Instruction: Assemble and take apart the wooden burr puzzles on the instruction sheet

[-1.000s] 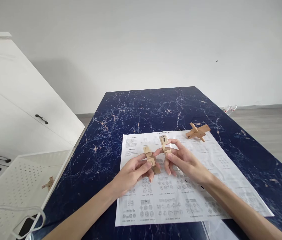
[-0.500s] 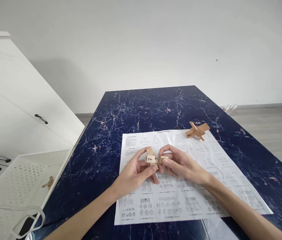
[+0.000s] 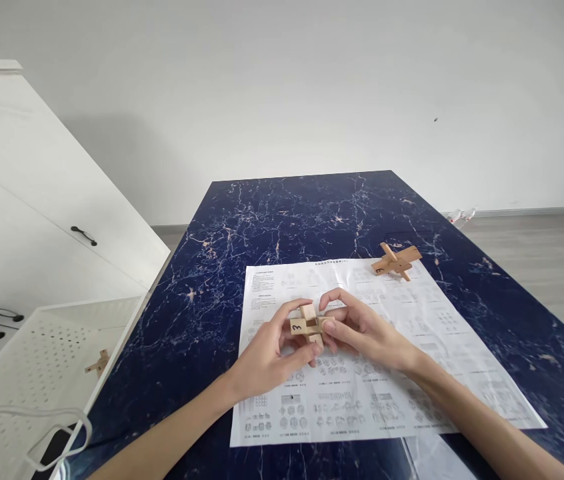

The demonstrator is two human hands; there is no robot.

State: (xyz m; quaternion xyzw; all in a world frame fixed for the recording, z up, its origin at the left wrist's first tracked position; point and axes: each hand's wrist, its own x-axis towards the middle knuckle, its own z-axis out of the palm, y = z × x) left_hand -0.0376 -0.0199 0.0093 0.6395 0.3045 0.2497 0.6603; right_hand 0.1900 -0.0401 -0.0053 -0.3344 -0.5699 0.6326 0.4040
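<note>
Pale wooden puzzle pieces come together over the printed sheet [image 3: 387,373]. My left hand [image 3: 269,350] is closed on a notched wooden puzzle piece [image 3: 308,311], with the fingers at its far end and the thumb at its near end. Across its notch lies a second wooden puzzle piece marked 3 [image 3: 297,327]. Its right end is pinched between the thumb and fingers of my right hand [image 3: 365,333]. The two pieces form a cross and touch; how deeply they sit in each other I cannot tell. Some fingers are hidden beneath the wood.
A wooden cross-shaped puzzle [image 3: 396,261] rests at the sheet's far right corner on the blue marbled table [image 3: 292,220]. Left of the table, a white perforated tray [image 3: 49,350] holds another wooden puzzle [image 3: 98,362] and a white cable [image 3: 27,412]. A white cabinet [image 3: 37,200] stands behind it.
My right hand has lowered the piece marked 3 from upright and swung it across the left piece. Both hands have drawn together, and the pieces now cross.
</note>
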